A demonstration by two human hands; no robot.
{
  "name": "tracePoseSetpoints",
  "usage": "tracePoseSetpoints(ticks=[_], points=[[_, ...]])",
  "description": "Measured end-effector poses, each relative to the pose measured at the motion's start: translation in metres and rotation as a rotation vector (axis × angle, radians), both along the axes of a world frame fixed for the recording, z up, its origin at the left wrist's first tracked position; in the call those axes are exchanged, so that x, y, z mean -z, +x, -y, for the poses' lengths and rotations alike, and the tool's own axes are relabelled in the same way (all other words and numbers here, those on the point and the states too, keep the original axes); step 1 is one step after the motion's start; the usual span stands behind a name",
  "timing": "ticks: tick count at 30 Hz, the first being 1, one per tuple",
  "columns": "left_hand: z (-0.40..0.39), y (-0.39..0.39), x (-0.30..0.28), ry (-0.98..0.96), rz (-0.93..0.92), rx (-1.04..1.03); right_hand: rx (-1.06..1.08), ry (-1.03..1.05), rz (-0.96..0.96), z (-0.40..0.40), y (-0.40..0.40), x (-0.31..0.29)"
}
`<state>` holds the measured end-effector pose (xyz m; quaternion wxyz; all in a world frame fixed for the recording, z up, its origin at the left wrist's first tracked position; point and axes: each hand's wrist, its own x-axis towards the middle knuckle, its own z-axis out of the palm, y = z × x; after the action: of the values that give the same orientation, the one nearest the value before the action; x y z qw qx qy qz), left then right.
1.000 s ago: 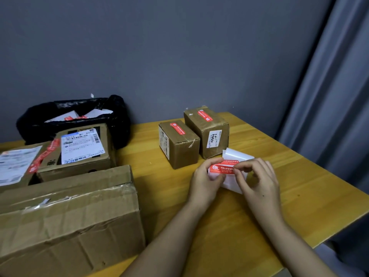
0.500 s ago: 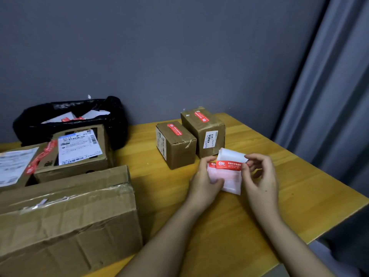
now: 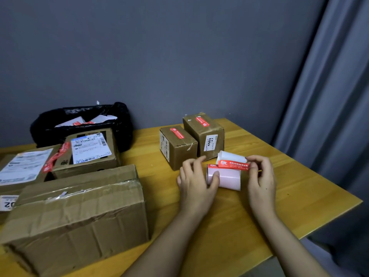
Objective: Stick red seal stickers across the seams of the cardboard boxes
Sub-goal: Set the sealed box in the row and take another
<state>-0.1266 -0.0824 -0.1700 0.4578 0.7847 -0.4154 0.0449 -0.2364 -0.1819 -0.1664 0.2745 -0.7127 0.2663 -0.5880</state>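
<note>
On the wooden surface (image 3: 279,206), before a grey wall (image 3: 159,56) and curtain (image 3: 329,96) at 3 o'clock, the left hand (image 3: 196,182) holds the sticker roll (image 3: 227,178); the right hand (image 3: 259,176) pinches a red seal sticker (image 3: 233,164).

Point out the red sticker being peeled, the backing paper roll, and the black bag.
red sticker (image 3: 233,164), head view, middle of its printed face
backing paper roll (image 3: 229,179), head view, pink front
black bag (image 3: 123,124), head view, right side

- Red seal sticker (image 3: 233,164): a long strip with white print, half peeled, lying level above its pink backing sheet (image 3: 229,177).
- Two small cardboard boxes (image 3: 177,146) (image 3: 203,134) stand side by side behind, each sealed red on top.
</note>
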Motion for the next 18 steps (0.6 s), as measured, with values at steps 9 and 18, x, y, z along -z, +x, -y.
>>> tracePoseSetpoints(ticks=[9, 18], points=[[-0.011, -0.004, -0.057, -0.139, -0.14, 0.203, -0.098, 0.108, 0.288, -0.019, -0.001, -0.033], [-0.048, 0.008, -0.121, -0.419, -0.186, 0.13, -0.344, 0.145, 0.415, -0.063, 0.03, -0.088]])
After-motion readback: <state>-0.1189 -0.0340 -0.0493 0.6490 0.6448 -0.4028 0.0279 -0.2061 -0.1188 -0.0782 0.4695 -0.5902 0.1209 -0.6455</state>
